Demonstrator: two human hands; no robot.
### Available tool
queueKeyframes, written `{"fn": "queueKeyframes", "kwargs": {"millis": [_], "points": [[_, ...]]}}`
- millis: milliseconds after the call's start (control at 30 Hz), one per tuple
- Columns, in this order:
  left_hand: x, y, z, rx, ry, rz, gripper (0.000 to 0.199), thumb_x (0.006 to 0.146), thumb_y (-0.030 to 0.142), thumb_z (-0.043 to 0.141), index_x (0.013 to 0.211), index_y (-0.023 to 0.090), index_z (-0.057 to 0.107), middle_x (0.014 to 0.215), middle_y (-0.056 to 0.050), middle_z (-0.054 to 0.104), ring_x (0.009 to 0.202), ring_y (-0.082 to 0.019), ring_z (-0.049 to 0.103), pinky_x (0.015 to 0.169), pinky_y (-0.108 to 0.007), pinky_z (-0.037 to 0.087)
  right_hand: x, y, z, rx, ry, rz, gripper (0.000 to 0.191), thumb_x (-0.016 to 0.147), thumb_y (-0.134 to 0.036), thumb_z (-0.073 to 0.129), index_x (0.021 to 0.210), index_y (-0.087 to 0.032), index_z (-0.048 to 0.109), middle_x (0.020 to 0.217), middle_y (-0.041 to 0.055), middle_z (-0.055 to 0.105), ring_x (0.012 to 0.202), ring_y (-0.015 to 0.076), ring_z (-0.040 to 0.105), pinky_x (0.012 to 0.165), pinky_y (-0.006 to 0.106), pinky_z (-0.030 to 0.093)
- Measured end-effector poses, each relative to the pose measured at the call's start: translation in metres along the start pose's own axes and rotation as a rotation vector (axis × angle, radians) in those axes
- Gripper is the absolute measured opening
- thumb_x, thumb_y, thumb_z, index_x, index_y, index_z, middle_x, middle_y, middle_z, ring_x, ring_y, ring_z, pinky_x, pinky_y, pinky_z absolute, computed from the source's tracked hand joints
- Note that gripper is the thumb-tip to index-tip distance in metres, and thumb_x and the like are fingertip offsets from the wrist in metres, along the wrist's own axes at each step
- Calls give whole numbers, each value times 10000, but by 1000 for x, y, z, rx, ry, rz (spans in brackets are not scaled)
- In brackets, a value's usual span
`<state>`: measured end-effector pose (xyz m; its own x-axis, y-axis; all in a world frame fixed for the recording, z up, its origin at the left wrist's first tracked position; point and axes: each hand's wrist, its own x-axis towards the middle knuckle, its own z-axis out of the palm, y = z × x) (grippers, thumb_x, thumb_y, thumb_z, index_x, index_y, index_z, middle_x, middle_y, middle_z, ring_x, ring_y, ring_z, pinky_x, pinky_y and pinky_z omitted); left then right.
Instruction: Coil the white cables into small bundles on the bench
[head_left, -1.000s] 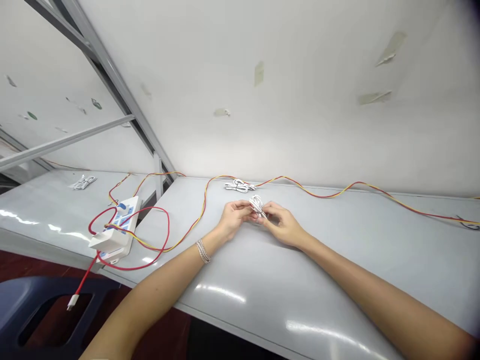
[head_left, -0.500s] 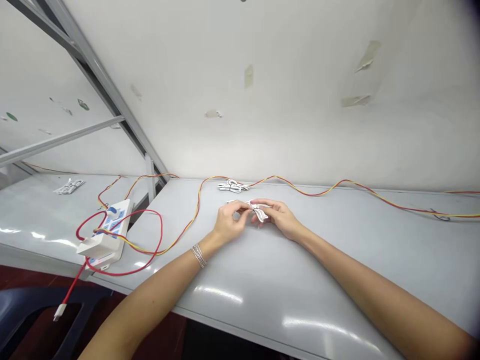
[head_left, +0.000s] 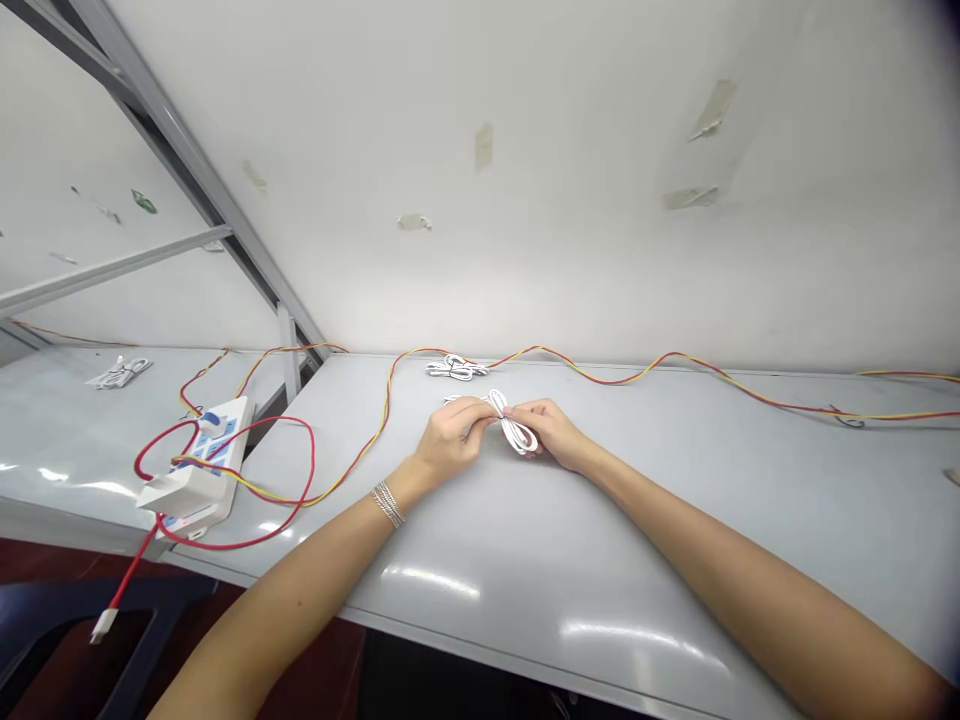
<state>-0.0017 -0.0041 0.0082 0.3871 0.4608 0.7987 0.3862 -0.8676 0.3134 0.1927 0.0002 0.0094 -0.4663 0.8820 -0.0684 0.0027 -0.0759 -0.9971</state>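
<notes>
Hands have eased slightly apart, baring more of the white coiled cable (head_left: pixel 516 432) above the grey table (head_left: pixel 675 530): left hand (head_left: pixel 450 438) pinches its upper strands, right hand (head_left: pixel 550 433) closes on the coil from the other side. Fingers hide the coil's middle. Red-and-yellow wire (head_left: pixel 600 372) runs along the table's back edge, past a second white cable bundle (head_left: pixel 452 368), toward a white power strip (head_left: pixel 201 450).
</notes>
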Motion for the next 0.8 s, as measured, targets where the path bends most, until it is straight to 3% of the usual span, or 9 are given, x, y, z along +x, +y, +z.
{"fn": "queueKeyframes", "kwargs": {"millis": [67, 167, 333, 500, 600, 667, 800], "points": [[0, -1, -1, 14, -32, 59, 195, 911, 74, 532, 995, 179, 673, 930, -63, 735, 859, -164, 684, 782, -314, 576, 0, 0, -1, 18, -10, 18, 485, 835, -531, 618, 521, -171, 538, 423, -17, 474, 385, 90, 405, 434, 258, 264], [2, -5, -4, 30, -34, 39, 150, 913, 126, 573, 997, 190, 679, 932, -53, 741, 850, -166, 690, 779, -314, 574, 2, 2, 0, 37, 10, -7, 484, 824, -543, 628, 530, -171, 530, 450, -18, 484, 407, 88, 406, 441, 253, 276], [7, -21, -17, 160, -17, -212, 151, 889, 241, 625, 1024, 183, 661, 970, -74, 718, 945, -216, 655, 877, -390, 534, 5, 8, 3, 39, 300, -109, 491, 803, -603, 642, 572, -185, 525, 473, -23, 467, 439, 93, 404, 448, 249, 303], [1, -40, -20, 284, -246, -347, 411, 776, 324, 746, 1154, 181, 667, 1156, -122, 658, 1099, -308, 578, 998, -508, 445, 13, 11, 3, 61, 472, -57, 500, 778, -647, 657, 597, -197, 538, 530, 8, 517, 443, 111, 452, 406, 261, 374], [-5, -44, -14, 304, -368, -424, 330, 808, 341, 715, 1105, 196, 716, 1052, -111, 672, 988, -286, 591, 944, -485, 465, 19, 9, -1, 154, 546, 52, 458, 806, -597, 664, 627, -187, 571, 603, 58, 600, 479, 134, 532, 398, 271, 454], [-7, -45, -11, 295, -407, -459, 247, 847, 313, 667, 1059, 206, 738, 986, -95, 680, 935, -258, 598, 927, -453, 473, 22, 6, -5, 263, 582, 131, 381, 845, -519, 657, 699, -171, 606, 751, 114, 686, 591, 168, 634, 474, 294, 556], [-3, -44, -10, 179, -363, -522, 221, 883, 285, 591, 1013, 180, 735, 977, -98, 699, 895, -229, 620, 840, -382, 506, 21, 2, -7, 281, 550, 177, 241, 885, -380, 626, 820, -149, 620, 981, 165, 717, 743, 192, 708, 635, 343, 637]]}}
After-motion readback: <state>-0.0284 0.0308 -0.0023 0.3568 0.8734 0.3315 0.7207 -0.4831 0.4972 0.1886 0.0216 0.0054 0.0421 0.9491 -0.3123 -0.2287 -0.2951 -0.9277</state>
